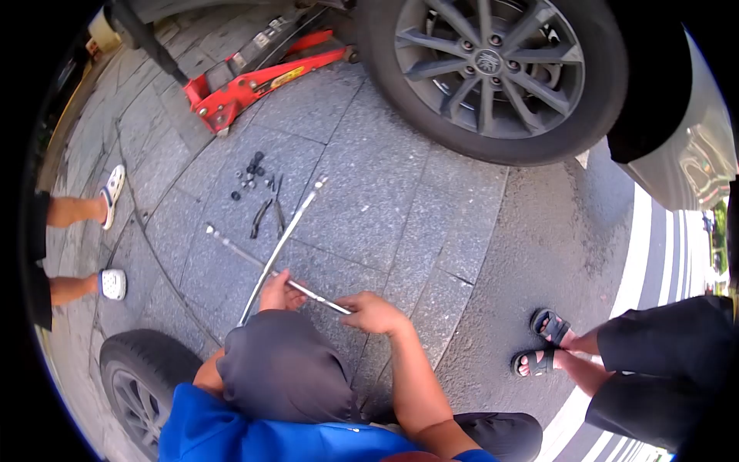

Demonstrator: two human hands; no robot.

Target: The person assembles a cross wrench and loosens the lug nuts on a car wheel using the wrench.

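Note:
A silver cross-shaped lug wrench [292,225] is held above the paving, in front of my knee. My left hand [279,294] is closed around it close to where the bars cross, partly hidden behind the knee. At the end of one bar, the fingers of my right hand [373,313] grip the tip. Beyond the wrench, a pair of pliers [262,218] or a similar dark tool lies on the stone. Several lug nuts and dark caps [255,164] sit in a small cluster beside it.
A car wheel [486,65] with lug nuts in its hub stands ahead. The red floor jack [246,92] is left of it. Another wheel [132,381] lies at lower left. One person's feet [113,283] are at left; another person's sandals [539,362] are at right.

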